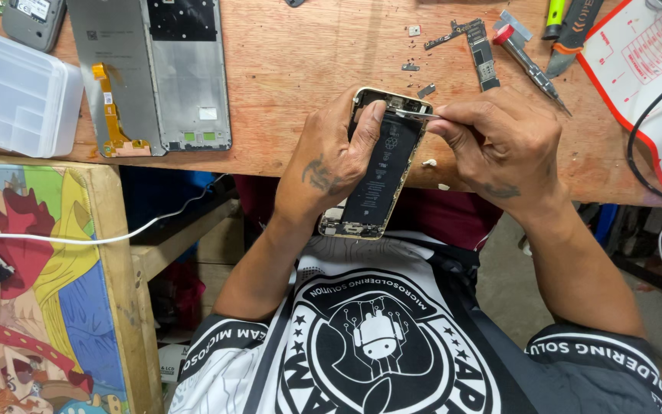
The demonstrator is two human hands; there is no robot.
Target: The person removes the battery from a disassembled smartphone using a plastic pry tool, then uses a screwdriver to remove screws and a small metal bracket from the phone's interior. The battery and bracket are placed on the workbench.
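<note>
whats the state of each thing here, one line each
phone: back open, battery showing, held over the table edge
left hand: gripping the phone
right hand: pinching tweezers at the phone's top
screen panel: detached, lying face down
circuit board: removed, loose on the table

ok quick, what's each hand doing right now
Left hand: closed around the opened phone, thumb on its top edge.
Right hand: closed, pinching thin metal tweezers whose tip is at the phone's top end.
</note>
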